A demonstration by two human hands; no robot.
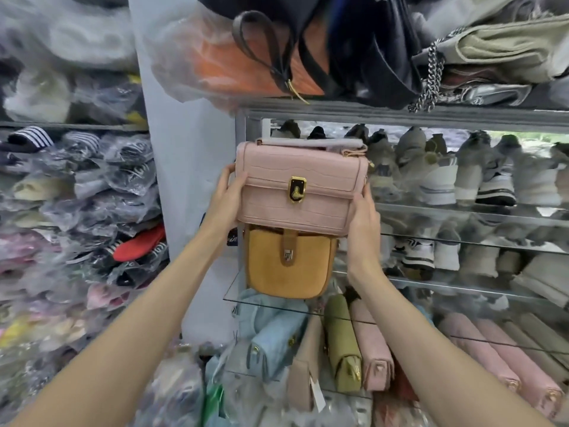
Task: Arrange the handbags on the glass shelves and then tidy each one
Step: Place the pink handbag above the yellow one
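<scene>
Head view: both hands, left hand (229, 195) and right hand (363, 217), gripped a pink handbag (295, 192) with curled fingers (237, 183), above a mustard handbag (289, 263) on a glass shelf (264, 300).

The boxy pink handbag (300, 186) looks like matt, croc-embossed leather with a glossy gold metal clasp (297, 190). Just below it, the mustard-yellow bag (288, 266) seems soft and suede-like, resting on a clear glass shelf (264, 300). Left of it, crinkly glossy plastic wrappers (92, 180) cover cloth goods.
</scene>
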